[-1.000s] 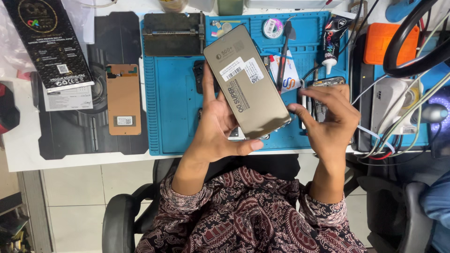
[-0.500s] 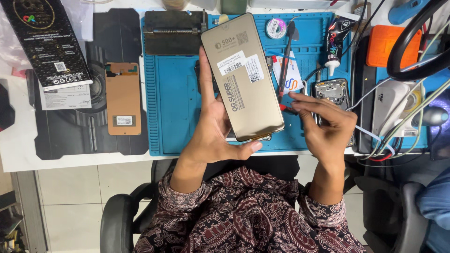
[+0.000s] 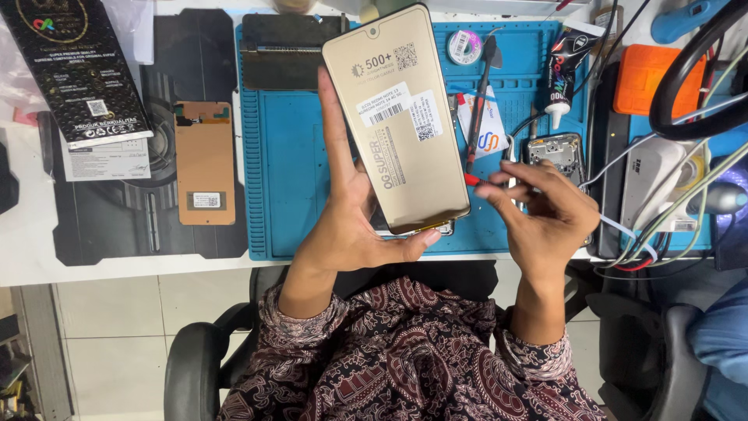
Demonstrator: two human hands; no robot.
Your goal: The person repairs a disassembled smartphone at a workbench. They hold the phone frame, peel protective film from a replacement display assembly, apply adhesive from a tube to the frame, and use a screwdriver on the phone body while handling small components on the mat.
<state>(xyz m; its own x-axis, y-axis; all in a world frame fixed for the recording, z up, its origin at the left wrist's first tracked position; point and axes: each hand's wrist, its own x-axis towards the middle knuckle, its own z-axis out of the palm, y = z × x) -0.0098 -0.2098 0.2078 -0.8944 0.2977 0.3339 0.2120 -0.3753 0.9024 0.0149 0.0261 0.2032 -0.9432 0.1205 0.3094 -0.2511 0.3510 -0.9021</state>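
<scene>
Cradled in the left hand, one gold-backed phone screen panel stands tilted above the near part of the blue work mat; the thumb hooks under its near edge and one finger runs up its left side, so the hand is closed around the panel. Two white stickers sit on the panel's back. Just right of it, the right hand pinches one thin red-tipped tool between narrow fingertips, the tip almost touching the panel's right edge.

On the mat lie one black-handled scraper, one round tape roll at the far edge, one small white card, and one dark slab at the far left corner. One bare phone frame rests beyond the right hand, with one glue tube farther off. Left of the mat lie one copper-coloured panel and one black printed box. One orange case sits far right among cables.
</scene>
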